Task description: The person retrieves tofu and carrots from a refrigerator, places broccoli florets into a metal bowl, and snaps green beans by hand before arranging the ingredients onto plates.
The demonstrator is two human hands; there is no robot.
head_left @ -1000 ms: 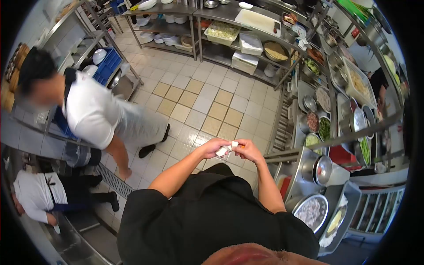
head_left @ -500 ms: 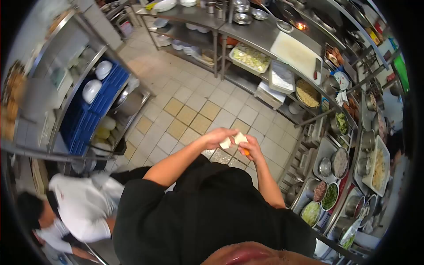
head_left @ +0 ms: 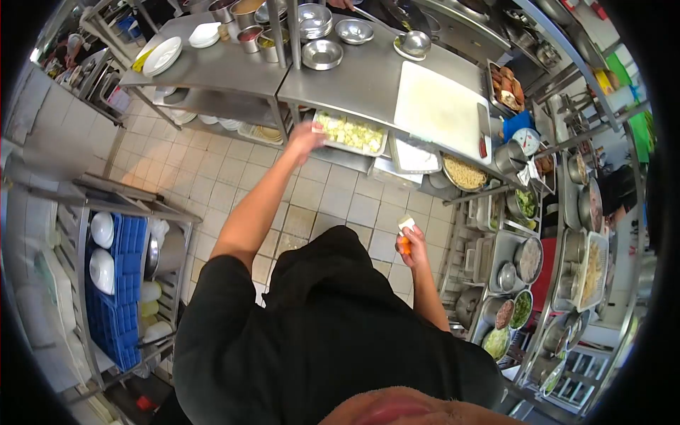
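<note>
Left hand: the left hand (head_left: 304,142) is stretched forward and blurred, at the near left corner of a shallow tray (head_left: 377,151); whether its fingers are open or closed on something cannot be told.
Right hand: the right hand (head_left: 413,244) is gripping, fingers curled around a white piece (head_left: 406,224) and an orange item (head_left: 404,246); the white piece sticks out past the fingertips, on the far side of the hand.
Tray: just beside the left hand, on the shelf under the counter (head_left: 340,88), filled with chopped pale green and white vegetables (head_left: 352,134).
White container: forward of the right hand, to the right of the tray, a white container (head_left: 416,157) holds something white.
Round pan: forward and to the right of the right hand, a round pan (head_left: 465,172) of pale yellow food.
Counter top: beyond the left hand, a metal bowl (head_left: 322,55) stands to the left of a white cutting board (head_left: 439,106); a knife (head_left: 484,131) lies along the board's right side.
Right side: to the right of the right hand, well apart from it, a bowl of chopped greens (head_left: 521,309) sits beside a bowl of reddish-brown food (head_left: 504,314).
Left side: to the left of the left hand and nearer the body, white bowls (head_left: 101,273) rest in a blue crate (head_left: 127,297).
Floor: pale tiles (head_left: 329,191) show between the two hands.
</note>
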